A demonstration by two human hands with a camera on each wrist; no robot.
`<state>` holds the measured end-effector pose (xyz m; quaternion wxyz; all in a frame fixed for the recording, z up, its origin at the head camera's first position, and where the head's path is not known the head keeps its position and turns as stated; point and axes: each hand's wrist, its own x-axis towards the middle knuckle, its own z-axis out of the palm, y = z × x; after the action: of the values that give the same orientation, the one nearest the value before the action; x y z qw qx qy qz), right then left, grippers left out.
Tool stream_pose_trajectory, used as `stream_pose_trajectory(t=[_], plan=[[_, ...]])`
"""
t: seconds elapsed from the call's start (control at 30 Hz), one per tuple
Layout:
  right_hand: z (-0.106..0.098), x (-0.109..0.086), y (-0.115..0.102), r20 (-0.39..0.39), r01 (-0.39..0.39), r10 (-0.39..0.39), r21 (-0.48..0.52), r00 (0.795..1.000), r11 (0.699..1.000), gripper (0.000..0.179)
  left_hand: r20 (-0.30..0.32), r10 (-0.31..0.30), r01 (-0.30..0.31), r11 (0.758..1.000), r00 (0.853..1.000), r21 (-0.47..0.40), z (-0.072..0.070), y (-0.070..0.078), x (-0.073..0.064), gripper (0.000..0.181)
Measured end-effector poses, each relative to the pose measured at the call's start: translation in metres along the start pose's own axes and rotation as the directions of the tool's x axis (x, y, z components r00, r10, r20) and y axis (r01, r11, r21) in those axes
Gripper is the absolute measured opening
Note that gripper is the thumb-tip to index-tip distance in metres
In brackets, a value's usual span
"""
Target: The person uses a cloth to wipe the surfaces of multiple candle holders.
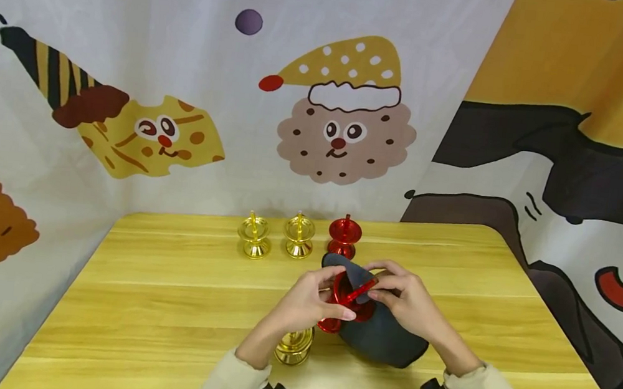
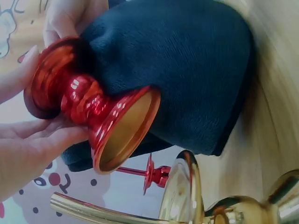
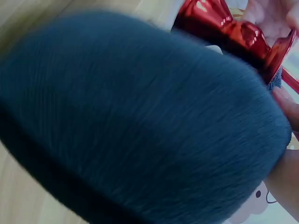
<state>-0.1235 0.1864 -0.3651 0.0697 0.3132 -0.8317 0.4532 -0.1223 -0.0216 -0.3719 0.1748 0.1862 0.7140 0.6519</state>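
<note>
My left hand (image 1: 307,294) grips a shiny red candle holder (image 2: 84,100), thumb and fingers around its dish. The holder is tipped, so its open flared foot shows in the left wrist view. My right hand (image 1: 411,298) pinches a dark blue-grey cloth (image 1: 382,339) at the red rod (image 1: 361,290) that rises from the dish. Most of the cloth hangs down below my right hand and fills much of the right wrist view. Just below my left wrist stands a gold candle holder (image 1: 293,348), partly hidden by that arm.
Two gold candle holders, a left one (image 1: 255,236) and a middle one (image 1: 299,236), stand in a row with another red candle holder (image 1: 344,235) near the back of the wooden table (image 1: 155,292). Behind hangs a cartoon-printed curtain (image 1: 193,20).
</note>
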Motion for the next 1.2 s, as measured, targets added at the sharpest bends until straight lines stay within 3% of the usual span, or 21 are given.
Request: stream_pose_trajectory(t=[0.1,0.2,0.27,0.33,0.4,0.43,0.6,0.67,0.83,1.07,1.2], plan=[[-0.001,0.002,-0.001,0.009,-0.012,0.012,-0.003,1.0,1.0,0.016,0.022,-0.016,0.016,1.0,1.0,-0.014,0.0,0.0,0.0,0.074],[0.0,0.002,-0.002,-0.009,-0.063,0.063,-0.022,0.998,0.998,0.015,-0.075,0.03,-0.027,0.999,0.997,0.04,0.002,-0.001,0.001,0.073],[0.002,0.001,-0.003,-0.02,-0.102,0.101,-0.029,0.995,0.994,0.016,-0.175,0.087,-0.072,0.993,0.981,0.088,0.005,-0.003,0.002,0.072],[0.005,-0.001,-0.005,-0.03,-0.132,0.131,-0.041,0.991,0.99,0.019,-0.269,0.142,-0.109,0.985,0.953,0.136,0.007,-0.005,0.003,0.072],[0.007,-0.001,-0.006,-0.04,-0.149,0.147,-0.037,0.988,0.988,0.021,-0.322,0.181,-0.139,0.979,0.929,0.149,0.008,-0.007,0.004,0.073],[0.009,-0.002,-0.007,-0.047,-0.153,0.152,-0.039,0.987,0.987,0.022,-0.327,0.185,-0.142,0.979,0.927,0.149,0.009,-0.003,0.003,0.073],[0.007,-0.001,-0.007,-0.101,-0.138,0.135,-0.026,0.986,0.99,0.02,-0.2,0.152,-0.149,0.988,0.968,0.027,0.0,0.001,0.0,0.065],[0.004,0.001,-0.006,-0.11,-0.128,0.125,-0.019,0.986,0.992,0.019,-0.16,0.145,-0.15,0.988,0.976,-0.021,-0.004,-0.001,0.001,0.06],[-0.001,0.004,-0.004,-0.103,-0.128,0.126,-0.018,0.987,0.992,0.019,-0.165,0.118,-0.122,0.992,0.979,-0.013,-0.004,0.001,0.001,0.065],[0.001,0.002,-0.006,-0.097,-0.144,0.14,-0.028,0.985,0.989,0.019,-0.116,0.061,-0.061,0.998,0.991,0.001,-0.001,-0.002,0.001,0.067],[0.007,-0.001,-0.011,-0.089,-0.155,0.15,-0.052,0.985,0.987,0.021,-0.203,0.121,-0.107,0.991,0.972,0.082,0.004,-0.006,0.002,0.068]])
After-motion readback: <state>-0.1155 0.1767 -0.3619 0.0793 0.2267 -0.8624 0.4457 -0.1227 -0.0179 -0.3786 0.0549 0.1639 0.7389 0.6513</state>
